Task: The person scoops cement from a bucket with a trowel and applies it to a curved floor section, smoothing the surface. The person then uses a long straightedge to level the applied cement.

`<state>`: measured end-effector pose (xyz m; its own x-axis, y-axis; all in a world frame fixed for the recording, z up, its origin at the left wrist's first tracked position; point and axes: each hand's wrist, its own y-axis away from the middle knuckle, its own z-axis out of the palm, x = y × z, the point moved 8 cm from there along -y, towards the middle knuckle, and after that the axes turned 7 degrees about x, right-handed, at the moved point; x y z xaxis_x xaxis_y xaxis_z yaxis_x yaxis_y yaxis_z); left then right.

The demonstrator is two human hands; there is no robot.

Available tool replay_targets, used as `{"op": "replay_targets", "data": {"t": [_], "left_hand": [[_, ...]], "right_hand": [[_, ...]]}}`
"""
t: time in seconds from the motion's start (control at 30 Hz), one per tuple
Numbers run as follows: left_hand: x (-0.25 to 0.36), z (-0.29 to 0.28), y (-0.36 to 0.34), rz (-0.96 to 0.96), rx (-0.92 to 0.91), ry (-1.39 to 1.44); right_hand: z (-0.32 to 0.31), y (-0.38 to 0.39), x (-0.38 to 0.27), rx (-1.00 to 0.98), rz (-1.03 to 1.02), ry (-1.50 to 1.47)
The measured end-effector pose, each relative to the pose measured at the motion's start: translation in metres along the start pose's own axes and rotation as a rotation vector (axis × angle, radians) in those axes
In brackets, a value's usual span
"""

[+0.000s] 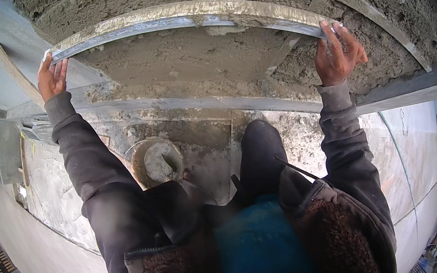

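Observation:
A long metal straightedge (169, 15), smeared with mortar, spans the wet grey mortar (175, 59) in front of me; the lens makes it look bowed. My left hand (53, 78) grips its left end, fingers closed on the bar. At the other end my right hand (337, 54) holds the bar, fingertips over its upper edge and the thumb side hidden. The mortar looks fairly smooth between the bar and the near ledge, rougher at the right and beyond the bar.
A second long strip (373, 14) lies in the mortar at the far right. Left of my left hand leans a wooden strip (17, 72). Below the ledge (192, 102) stands a round bucket (140, 169) with grey contents, near my legs. A thin green hose (397, 151) hangs at right.

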<state>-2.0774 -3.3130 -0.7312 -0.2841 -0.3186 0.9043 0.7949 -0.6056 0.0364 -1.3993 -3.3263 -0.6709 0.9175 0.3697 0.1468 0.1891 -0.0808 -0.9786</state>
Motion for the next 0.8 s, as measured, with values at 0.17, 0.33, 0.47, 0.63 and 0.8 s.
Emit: {"op": "replay_targets", "data": {"t": [0.17,0.33,0.47,0.63,0.8], "left_hand": [[0.010,0.023,0.028,-0.006,-0.036,-0.027],[0.009,0.019,0.022,0.011,0.040,-0.069],[-0.016,-0.022,-0.017,-0.071,0.063,-0.057],[-0.005,0.026,0.035,-0.018,-0.076,-0.022],[-0.060,-0.048,-0.020,-0.104,0.047,-0.090]], "right_hand": [[-0.008,-0.008,0.019,-0.068,-0.009,0.115],[-0.005,0.007,0.021,-0.066,0.007,0.027],[0.009,0.032,-0.011,-0.036,0.012,0.049],[-0.009,0.014,0.056,-0.018,0.144,-0.090],[0.012,0.063,-0.013,-0.127,0.021,0.023]]}}
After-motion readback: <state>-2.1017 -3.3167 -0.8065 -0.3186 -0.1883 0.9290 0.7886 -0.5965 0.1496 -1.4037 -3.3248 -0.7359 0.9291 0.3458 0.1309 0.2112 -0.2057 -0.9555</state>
